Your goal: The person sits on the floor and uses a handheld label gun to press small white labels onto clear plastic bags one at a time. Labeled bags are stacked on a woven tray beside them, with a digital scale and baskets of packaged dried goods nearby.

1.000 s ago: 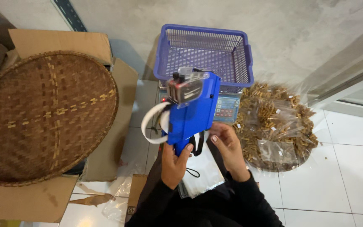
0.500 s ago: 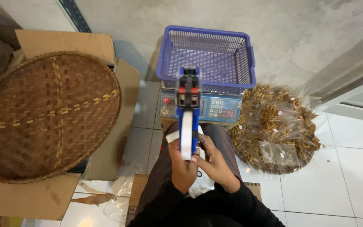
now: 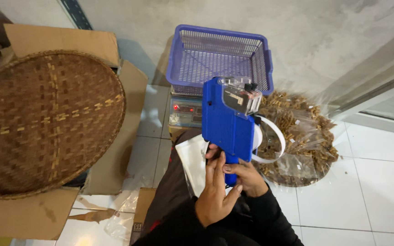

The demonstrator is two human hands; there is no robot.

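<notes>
I hold a blue label gun upright in front of me, with its clear top housing tilted to the right. A white label strip loops out from its right side. My left hand wraps the handle from below and left. From the right, my right hand grips the same handle, its fingers touching the left hand. A white sheet lies on my lap under the gun.
A purple plastic basket stands on a digital scale by the wall. A large round woven tray rests on cardboard at left. At right, several clear packets of brown snacks are piled on white floor tiles.
The label gun has turned from edge-on to showing its flat left side, and its label loop now sticks out to the right. Both hands stayed on the handle.
</notes>
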